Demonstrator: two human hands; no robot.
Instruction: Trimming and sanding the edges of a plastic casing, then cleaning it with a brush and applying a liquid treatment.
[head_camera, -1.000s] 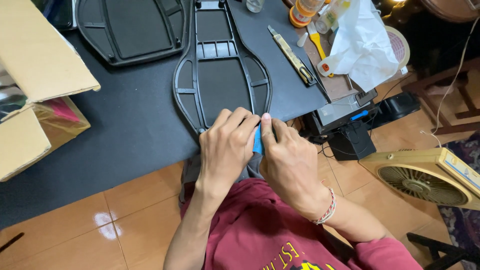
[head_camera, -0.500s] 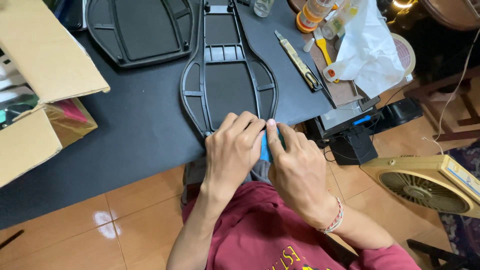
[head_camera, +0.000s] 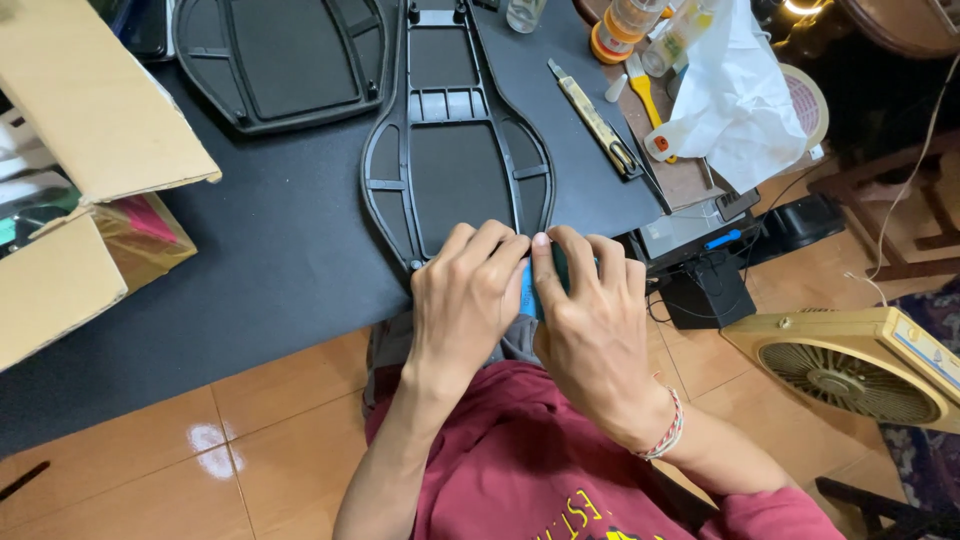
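A: Both hands at the desk's (head_camera: 250, 290) near edge. Left hand (head_camera: 465, 300) curled, fingers folded over the near end of the black frame (head_camera: 455, 170). Right hand (head_camera: 590, 320) curled too, pressed against the left, closed around a small blue piece (head_camera: 528, 288) between the two.

B: Blue piece right at the frame's near tip?

A: Yes, at the tip, just over the desk edge, mostly hidden by fingers. Hard to tell its shape.

B: Room to move?

A: Open desk left of the frame, bare black up to the cardboard box (head_camera: 90, 130) overhanging the left side. Second black panel (head_camera: 280, 60) at the far left, apart from the frame. Tighter on the right: a folding knife (head_camera: 595, 120) just beside the frame, then a yellow-handled tool (head_camera: 648, 100), bottles (head_camera: 625, 20), a white bag (head_camera: 740, 100) and a tape roll (head_camera: 805, 100) crowding the right edge.

B: Below the edge?

A: Orange tiled floor (head_camera: 260, 440), glossy. A tan box fan (head_camera: 870, 365) lying at the right, a black box (head_camera: 705, 290) with cables under the desk corner, wooden chair legs beyond.
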